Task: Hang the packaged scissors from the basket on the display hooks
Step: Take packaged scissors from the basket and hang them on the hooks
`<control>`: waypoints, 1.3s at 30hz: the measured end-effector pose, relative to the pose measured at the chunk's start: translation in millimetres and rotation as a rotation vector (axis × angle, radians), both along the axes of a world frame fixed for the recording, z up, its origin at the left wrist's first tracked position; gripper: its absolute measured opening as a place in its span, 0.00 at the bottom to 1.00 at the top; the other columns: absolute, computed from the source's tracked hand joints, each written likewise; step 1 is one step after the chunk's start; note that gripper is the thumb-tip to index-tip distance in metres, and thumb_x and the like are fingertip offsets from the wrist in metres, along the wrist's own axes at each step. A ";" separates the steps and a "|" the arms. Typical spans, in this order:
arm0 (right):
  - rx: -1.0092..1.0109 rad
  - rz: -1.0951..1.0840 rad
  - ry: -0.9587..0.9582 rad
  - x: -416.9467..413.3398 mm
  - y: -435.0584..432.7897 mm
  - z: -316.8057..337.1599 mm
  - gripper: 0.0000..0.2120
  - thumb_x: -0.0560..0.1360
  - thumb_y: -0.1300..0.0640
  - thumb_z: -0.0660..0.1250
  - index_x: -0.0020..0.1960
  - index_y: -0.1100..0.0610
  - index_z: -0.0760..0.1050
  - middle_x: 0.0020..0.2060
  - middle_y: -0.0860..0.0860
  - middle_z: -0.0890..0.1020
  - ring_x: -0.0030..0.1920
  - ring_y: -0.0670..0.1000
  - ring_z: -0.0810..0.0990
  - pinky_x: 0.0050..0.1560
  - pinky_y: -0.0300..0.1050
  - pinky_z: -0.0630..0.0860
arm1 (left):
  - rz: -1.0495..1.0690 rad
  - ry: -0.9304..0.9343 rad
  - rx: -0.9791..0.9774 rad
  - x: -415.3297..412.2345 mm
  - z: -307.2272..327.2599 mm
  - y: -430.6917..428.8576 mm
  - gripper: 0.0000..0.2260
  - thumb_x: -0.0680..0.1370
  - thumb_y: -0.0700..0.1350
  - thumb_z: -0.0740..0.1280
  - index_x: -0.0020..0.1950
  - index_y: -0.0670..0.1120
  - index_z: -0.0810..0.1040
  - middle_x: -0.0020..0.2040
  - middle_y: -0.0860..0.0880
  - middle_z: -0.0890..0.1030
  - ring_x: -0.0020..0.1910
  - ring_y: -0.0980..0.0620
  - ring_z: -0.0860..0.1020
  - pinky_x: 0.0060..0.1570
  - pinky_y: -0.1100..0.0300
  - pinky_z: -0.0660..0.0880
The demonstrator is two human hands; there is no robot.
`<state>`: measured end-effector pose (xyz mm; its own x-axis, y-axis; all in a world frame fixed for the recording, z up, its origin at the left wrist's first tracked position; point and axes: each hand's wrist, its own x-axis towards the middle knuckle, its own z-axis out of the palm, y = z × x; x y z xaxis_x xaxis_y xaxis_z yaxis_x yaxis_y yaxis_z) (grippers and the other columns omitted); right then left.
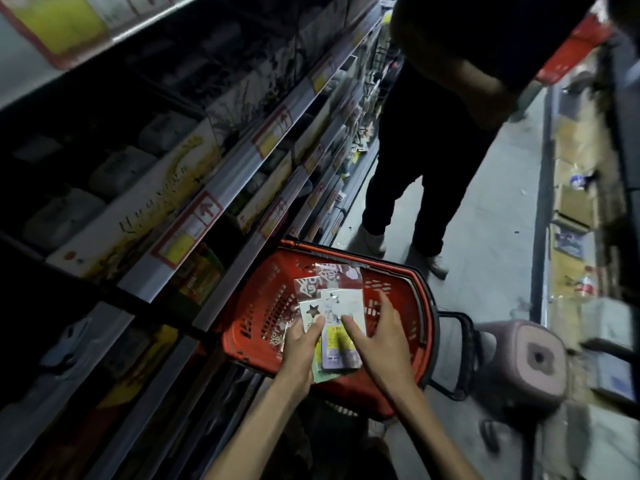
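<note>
Dim overall, deep underexposure across the grey metal store shelves (228, 181) at left. Brightest on the pale concrete floor (485, 209), perhaps lit from overhead. Sharpest around the red plastic basket (263, 306). Motion smear on the pink plastic stool (530, 362). Wide-angle bending toward the corners.

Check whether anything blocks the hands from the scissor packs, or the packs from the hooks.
Nothing blocks the hands: left hand and right hand touch the packs over the basket. The hooks aren't clear; a person stands in the aisle beyond.
</note>
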<state>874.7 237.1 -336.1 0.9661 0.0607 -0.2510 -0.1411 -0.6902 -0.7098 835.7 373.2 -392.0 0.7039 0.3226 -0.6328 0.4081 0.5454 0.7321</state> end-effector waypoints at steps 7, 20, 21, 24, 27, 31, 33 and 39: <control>0.318 -0.031 0.200 -4.7 15.0 -2.3 0.23 0.75 0.34 0.71 0.63 0.47 0.76 0.54 0.47 0.84 0.56 0.46 0.83 0.60 0.52 0.80 | -0.271 -0.039 0.064 -4.2 33.5 -29.7 0.22 0.87 0.58 0.54 0.67 0.47 0.82 0.61 0.47 0.86 0.61 0.50 0.84 0.57 0.52 0.80; 0.790 -0.444 0.370 -46.0 -45.6 26.8 0.22 0.81 0.43 0.64 0.60 0.60 0.82 0.52 0.59 0.88 0.54 0.61 0.86 0.62 0.59 0.81 | -0.534 0.036 0.267 -8.7 49.3 -52.1 0.27 0.71 0.43 0.82 0.65 0.50 0.74 0.53 0.47 0.83 0.49 0.53 0.83 0.37 0.68 0.76; 0.795 -0.449 0.381 -50.0 -53.4 29.8 0.23 0.81 0.42 0.64 0.59 0.61 0.82 0.51 0.60 0.87 0.54 0.63 0.86 0.61 0.61 0.80 | -0.545 0.038 0.287 -12.5 52.5 -52.6 0.25 0.70 0.45 0.83 0.62 0.49 0.76 0.52 0.49 0.83 0.48 0.54 0.84 0.36 0.69 0.76; 0.707 -0.451 0.312 -63.7 -80.0 38.7 0.22 0.81 0.41 0.64 0.54 0.59 0.84 0.47 0.61 0.88 0.50 0.64 0.87 0.60 0.66 0.80 | -0.504 -0.017 0.313 -24.0 66.6 -59.7 0.22 0.70 0.45 0.83 0.59 0.45 0.80 0.52 0.47 0.86 0.45 0.55 0.85 0.35 0.69 0.77; 0.628 -0.466 0.123 -85.0 -118.8 54.0 0.11 0.83 0.49 0.65 0.55 0.54 0.83 0.46 0.54 0.89 0.48 0.57 0.88 0.54 0.60 0.83 | -0.470 -0.089 0.300 -38.5 89.3 -77.5 0.18 0.73 0.43 0.81 0.58 0.42 0.79 0.50 0.44 0.87 0.39 0.56 0.87 0.34 0.65 0.79; 0.615 -0.502 -0.097 -130.3 -184.6 76.8 0.09 0.80 0.65 0.68 0.56 0.53 0.79 0.49 0.50 0.87 0.51 0.51 0.86 0.47 0.40 0.81 | -0.488 -0.238 0.379 -73.6 120.5 -116.5 0.12 0.75 0.42 0.79 0.56 0.44 0.81 0.48 0.47 0.89 0.46 0.52 0.87 0.44 0.60 0.83; 0.579 -0.551 -0.120 -155.2 -216.5 83.0 0.10 0.79 0.67 0.69 0.54 0.53 0.80 0.50 0.53 0.85 0.54 0.56 0.84 0.53 0.46 0.80 | -0.513 -0.306 0.401 -94.8 131.3 -140.8 0.12 0.75 0.43 0.79 0.56 0.45 0.83 0.49 0.49 0.89 0.50 0.49 0.87 0.51 0.54 0.84; 0.625 -0.764 -0.211 -237.5 -285.8 111.9 0.16 0.85 0.49 0.61 0.59 0.61 0.80 0.50 0.59 0.84 0.56 0.58 0.82 0.51 0.45 0.75 | -0.667 -0.354 0.332 -148.8 149.7 -218.4 0.26 0.72 0.55 0.81 0.67 0.50 0.81 0.58 0.48 0.87 0.58 0.46 0.86 0.62 0.41 0.81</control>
